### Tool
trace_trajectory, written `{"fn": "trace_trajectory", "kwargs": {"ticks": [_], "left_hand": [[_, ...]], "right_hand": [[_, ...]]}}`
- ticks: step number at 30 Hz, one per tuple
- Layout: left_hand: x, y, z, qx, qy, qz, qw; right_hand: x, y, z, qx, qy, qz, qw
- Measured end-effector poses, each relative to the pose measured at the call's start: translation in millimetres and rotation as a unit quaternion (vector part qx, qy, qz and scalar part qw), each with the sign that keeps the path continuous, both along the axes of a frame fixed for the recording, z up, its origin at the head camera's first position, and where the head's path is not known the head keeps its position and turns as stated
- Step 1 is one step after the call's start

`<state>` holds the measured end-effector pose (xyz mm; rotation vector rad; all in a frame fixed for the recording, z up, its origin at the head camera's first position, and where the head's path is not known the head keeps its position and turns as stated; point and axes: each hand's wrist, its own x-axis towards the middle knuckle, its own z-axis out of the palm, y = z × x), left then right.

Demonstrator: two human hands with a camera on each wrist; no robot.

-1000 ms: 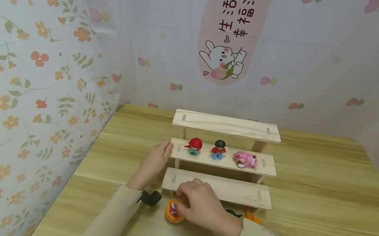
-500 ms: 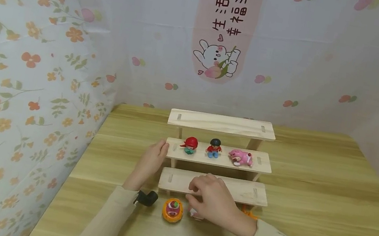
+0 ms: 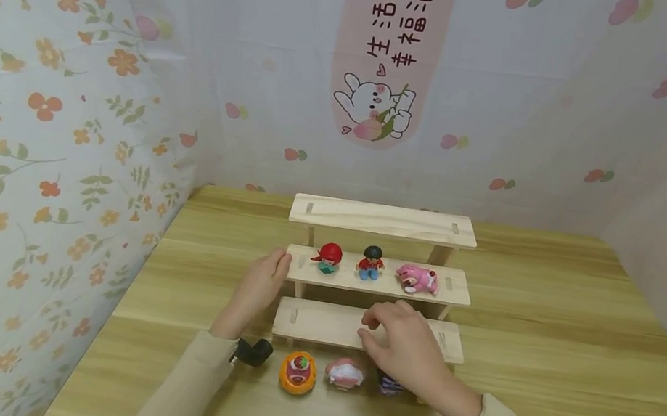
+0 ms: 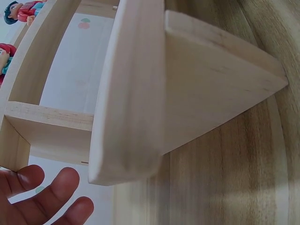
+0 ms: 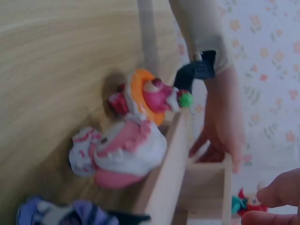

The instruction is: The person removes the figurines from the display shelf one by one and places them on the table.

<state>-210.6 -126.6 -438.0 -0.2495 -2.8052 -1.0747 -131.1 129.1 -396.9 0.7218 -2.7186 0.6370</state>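
Head view: my left hand point(image 3: 256, 291) grips the stepped shelf point(image 3: 345, 280) at its middle tier's left end. My right hand point(image 3: 410, 342) hovers over the lowest tier point(image 3: 321, 322), fingers curved, nothing between them and the thumb. The purple figure point(image 3: 390, 385) sits on the counter point(image 3: 546, 361), towards me from those fingertips and partly hidden; the right's clearly nearer. Left wrist: fingertips point(image 4: 65, 183) at the wood. Right wrist: that figure's cut off past the pink-and-white figure point(image 5: 126, 150), so its long axis I can't tell.
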Motion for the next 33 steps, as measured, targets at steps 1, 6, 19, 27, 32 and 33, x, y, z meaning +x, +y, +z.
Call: {"fn": "trace_trajectory", "kwargs": {"ticks": [1,6,19,27,32,33], "left_hand": [[0.0,0.4,0.0,-0.001,-0.001,0.001,1.0],[-0.1,1.1,1.1,-0.004,-0.004,0.004,1.0],[1.8,1.5,2.5,-0.017,-0.004,0.004,0.9998],[3.0,1.4,2.2,-0.027,0.0,0.007,0.9996],[1.7,1.1,0.8,-0.021,-0.005,0.008,0.9997],[1.4,1.0,0.4,-0.021,-0.006,0.007,0.9997]], "right_hand": [[-0.7,4,2.3,-0.004,-0.003,-0.007,1.0],[-9.1,24,12.5,-0.027,-0.007,-0.034,0.999],[-37.9,70,26.0,-0.029,0.112,-0.078,0.9903],[-53.0,78,21.9,0.011,0.071,-0.087,0.9936],[-56.7,77,20.9,0.0,0.036,-0.092,0.9951],[-57.3,77,20.7,-0.004,0.032,-0.093,0.9952]]}}
